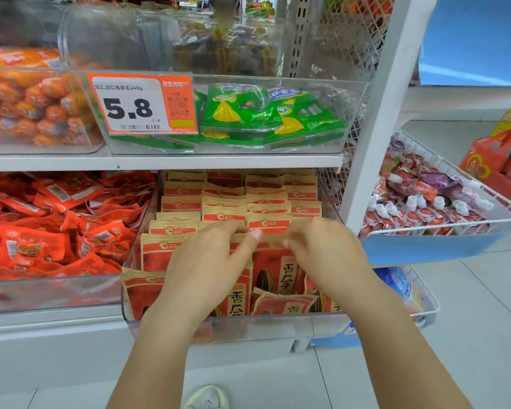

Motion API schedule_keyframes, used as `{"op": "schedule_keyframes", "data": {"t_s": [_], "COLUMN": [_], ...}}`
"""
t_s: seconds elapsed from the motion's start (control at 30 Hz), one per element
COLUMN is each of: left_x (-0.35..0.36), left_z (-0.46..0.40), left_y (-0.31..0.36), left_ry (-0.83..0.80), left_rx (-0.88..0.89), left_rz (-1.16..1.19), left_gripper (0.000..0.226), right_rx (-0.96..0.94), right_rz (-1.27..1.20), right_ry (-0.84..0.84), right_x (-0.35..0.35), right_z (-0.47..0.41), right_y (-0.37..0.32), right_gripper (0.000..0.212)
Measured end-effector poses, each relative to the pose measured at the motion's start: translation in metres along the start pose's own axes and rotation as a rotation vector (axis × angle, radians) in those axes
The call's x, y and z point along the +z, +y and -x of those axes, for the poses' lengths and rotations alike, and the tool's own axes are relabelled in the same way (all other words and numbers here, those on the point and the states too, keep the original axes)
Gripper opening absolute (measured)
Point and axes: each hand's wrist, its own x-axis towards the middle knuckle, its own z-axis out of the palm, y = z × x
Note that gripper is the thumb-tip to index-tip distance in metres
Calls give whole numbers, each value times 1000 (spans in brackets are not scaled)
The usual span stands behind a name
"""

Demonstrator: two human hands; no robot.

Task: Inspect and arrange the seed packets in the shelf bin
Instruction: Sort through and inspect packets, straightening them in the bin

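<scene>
A clear plastic shelf bin (pixel 278 323) on the lower shelf holds several rows of upright brown-and-red seed packets (pixel 223 212). Both hands are inside its front part. My left hand (pixel 210 261) lies over the front rows, its fingers curled behind the packet tops and its thumb in front. My right hand (pixel 322 255) is motion-blurred, and its curled fingertips pinch the top edge of a front seed packet (pixel 273 270) that stands upright between the hands. Two packets (pixel 283 304) at the very front lean sideways.
To the left stands a bin of red snack packets (pixel 50 231). The shelf above carries green packets (pixel 248 113) behind a 5.8 price tag (pixel 142 104), and orange sausages (pixel 33 107). A white shelf post (pixel 375 119) and a wire basket (pixel 443 202) are at the right. My shoe (pixel 207 398) is on the tiled floor.
</scene>
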Motion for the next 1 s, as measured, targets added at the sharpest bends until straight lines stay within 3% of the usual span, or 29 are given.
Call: {"op": "schedule_keyframes", "data": {"t_s": [0.13, 0.23, 0.4, 0.53, 0.67, 0.83, 1.0], "left_x": [-3, 1, 8, 4, 1, 1, -3], "left_z": [3, 2, 1, 2, 6, 5, 5], "left_y": [4, 4, 11, 19, 27, 29, 26], "left_ry": [0, -12, 31, 84, 25, -19, -106], "left_rx": [0, 20, 156, 152, 151, 112, 184], "left_rz": [196, 216, 319, 622, 871, 1057, 1035], "left_gripper": [60, 69, 61, 38, 34, 41, 39], "right_rx": [-14, -74, -151, -158, -54, 122, 177], "right_rz": [-354, -531, -745, -946, -1291, -1435, -1559], "right_ry": [332, 533, 631, 676, 598, 262, 248], "right_x": [-14, -21, -31, -43, -48, -43, -44], "right_z": [-1, -1, 3, 10, 15, 15, 19], "right_y": [5, 9, 1, -6, -9, -12, -10], "right_gripper": [16, 15, 18, 21, 41, 25, 27]}}
